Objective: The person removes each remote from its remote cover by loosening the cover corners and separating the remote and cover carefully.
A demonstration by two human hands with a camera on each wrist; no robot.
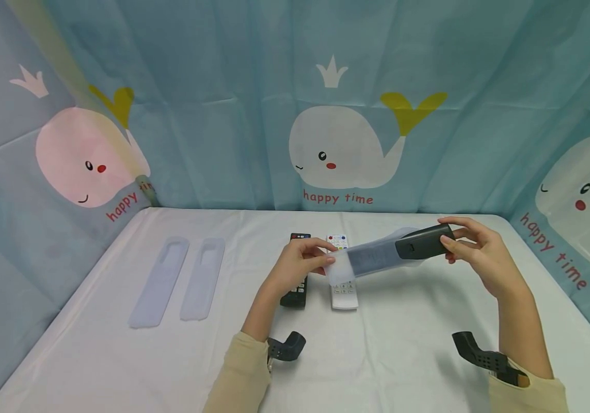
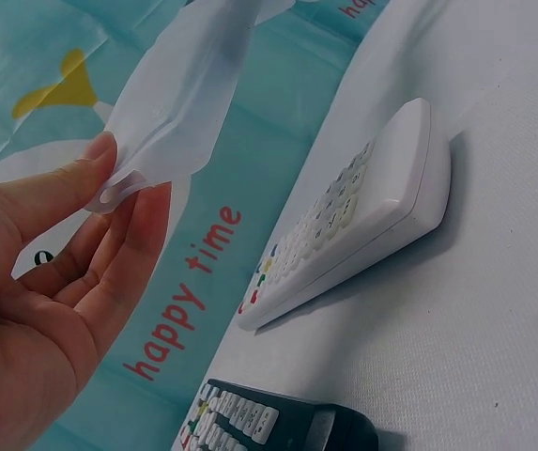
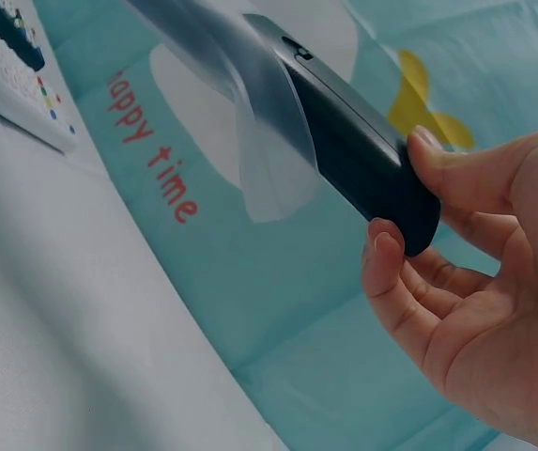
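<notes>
- From the head view, the right hand (image 1: 480, 252) held one end of a dark remote (image 1: 424, 242) in its fingertips, above the table (image 1: 119, 355).
- The left hand (image 1: 300, 265) pinched the far end of a clear cover (image 1: 362, 263) that sheathed most of that remote, so the pair stretched in the air between the two hands.
- Just under and beyond the left hand a black remote (image 1: 296, 295) lay flat on the white cloth, and beside it, towards the right hand, a white remote (image 1: 343, 287) lay flat too, part of it hidden behind the cover.
- Well off to the outer side of the left hand two more clear covers (image 1: 176, 281) lay side by side on the table.
- A blue whale curtain (image 1: 336, 149) hung behind everything.
- From the left wrist, thumb and fingers (image 2: 118, 211) nipped the thin edge of the cover (image 2: 179, 103), which ran up and away from the hand.
- Below that hand sat the white remote (image 2: 362, 216), keys up, with the black remote (image 2: 278, 425) nearer the wrist.
- From the right wrist, the thumb and curled fingers (image 3: 395, 282) clasped the bare butt of the dark remote (image 3: 353, 150), the cover's (image 3: 269, 150) loose mouth flaring just beyond the fingertips.
</notes>
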